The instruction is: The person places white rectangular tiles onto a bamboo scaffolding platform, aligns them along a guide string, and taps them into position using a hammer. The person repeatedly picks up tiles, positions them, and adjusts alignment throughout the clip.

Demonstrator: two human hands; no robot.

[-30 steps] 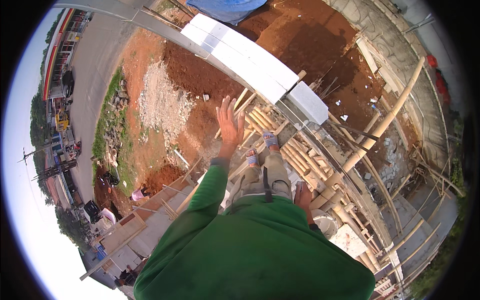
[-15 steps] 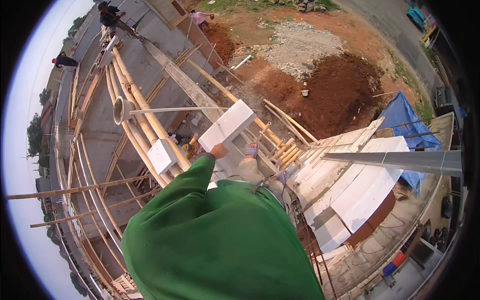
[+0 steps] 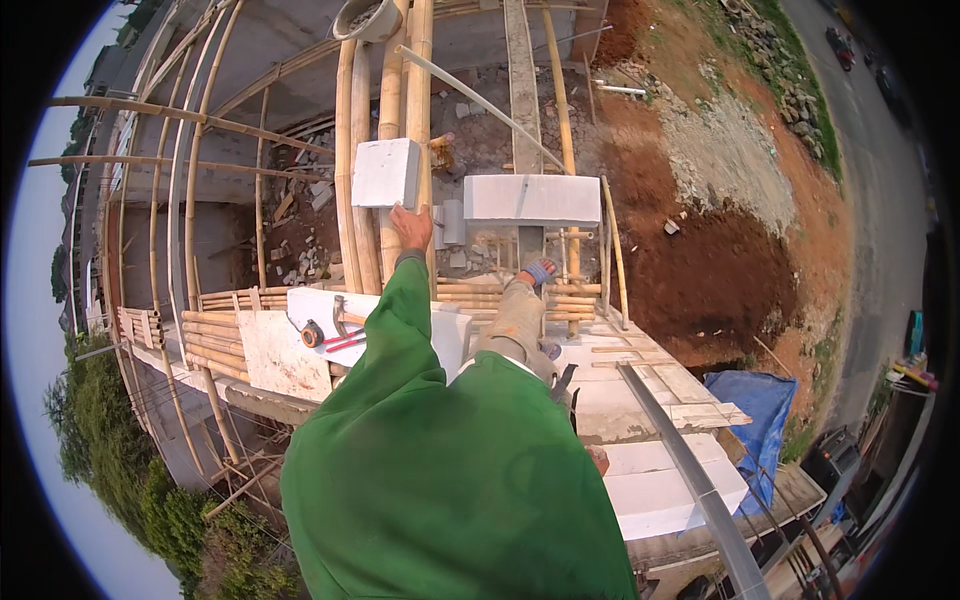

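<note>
My left hand (image 3: 411, 228) reaches forward from a green sleeve, its fingers closed on the near edge of a small white block (image 3: 384, 172). That block rests on thick bamboo poles (image 3: 390, 100). To its right, a longer white block (image 3: 532, 200) with a dark line across it lies on a narrow concrete beam (image 3: 527, 110). Only a sliver of my right hand (image 3: 598, 460) shows beside my green top, its fingers hidden. Below my left forearm, a tape measure (image 3: 312, 333), a hammer (image 3: 340, 316) and a red-handled tool (image 3: 346, 345) lie on a white block (image 3: 390, 325).
A mortar bucket (image 3: 367, 18) sits ahead on the poles, with a pale thin pole (image 3: 480, 105) slanting past. Bamboo scaffolding (image 3: 190, 160) stands left, above a drop to rubble. A long metal bar (image 3: 690, 480) crosses white blocks at right, near a blue tarp (image 3: 755, 410).
My view has swung left. My left hand has gone from the long white block to the smaller one on the bamboo poles. The tools have come into view.
</note>
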